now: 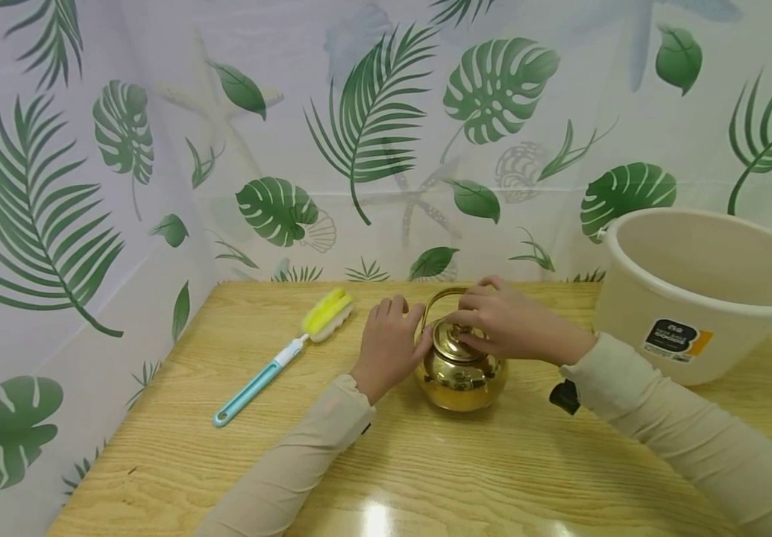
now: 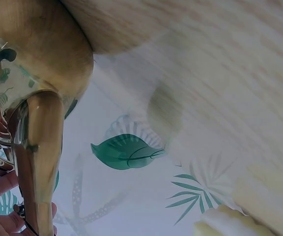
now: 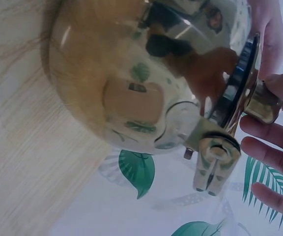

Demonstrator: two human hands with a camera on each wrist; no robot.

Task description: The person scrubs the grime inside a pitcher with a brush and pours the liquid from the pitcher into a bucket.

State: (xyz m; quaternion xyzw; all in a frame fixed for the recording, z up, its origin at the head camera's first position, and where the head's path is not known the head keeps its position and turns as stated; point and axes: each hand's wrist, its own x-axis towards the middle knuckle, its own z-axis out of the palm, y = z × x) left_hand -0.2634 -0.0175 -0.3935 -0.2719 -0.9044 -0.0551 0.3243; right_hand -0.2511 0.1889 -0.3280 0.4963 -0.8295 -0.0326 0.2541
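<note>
A shiny gold-coloured kettle (image 1: 461, 384) stands upright on the wooden table. My right hand (image 1: 503, 317) pinches the knob (image 3: 263, 103) of its lid (image 1: 453, 343) between thumb and fingers; the lid sits on the kettle. At the kettle's left side, my left hand (image 1: 388, 347) grips the spout (image 2: 41, 162), its fingers (image 2: 1, 187) passing behind it in the left wrist view. From above, that hand hides the spout. An arched handle (image 1: 441, 292) rises at the back, partly covered by both hands.
Left of the hands lies a cleaning brush (image 1: 288, 353) with a yellow-and-white sponge head and blue handle. A large cream bucket (image 1: 627, 298) stands at the right. A patterned sheet (image 1: 258, 134) hangs behind the wooden table (image 1: 426, 477).
</note>
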